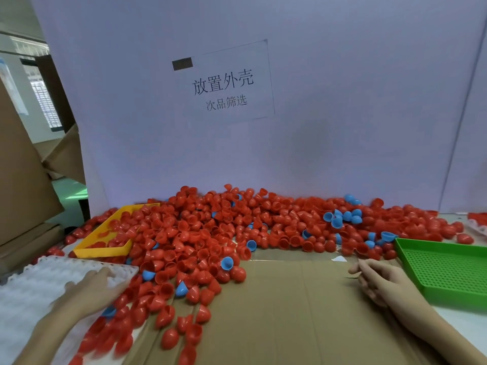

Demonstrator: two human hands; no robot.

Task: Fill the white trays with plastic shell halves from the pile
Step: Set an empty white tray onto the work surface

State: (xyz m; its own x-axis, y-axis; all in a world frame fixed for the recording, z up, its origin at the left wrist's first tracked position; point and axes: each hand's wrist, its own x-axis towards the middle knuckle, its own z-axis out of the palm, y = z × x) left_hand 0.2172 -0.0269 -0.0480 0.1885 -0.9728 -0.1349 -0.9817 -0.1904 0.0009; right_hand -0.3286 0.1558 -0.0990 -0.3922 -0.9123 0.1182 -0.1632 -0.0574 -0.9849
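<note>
- left hand point(89, 288) flat on the white tray point(31, 291), fingers out straight, gripping nothing
- right hand point(379, 283) rests on the cardboard point(290, 299), fingers loosely curled, nothing in it afaict; blurry tho
- pile of shell halves point(210, 233) spreads just beyond both hands & spills down beside the left hand's fingertips; mostly red w/ a few blue
- green tray point(448, 272) just right of the right hand
- yellow tray point(105, 233) beyond the left hand, part buried in shells
</note>
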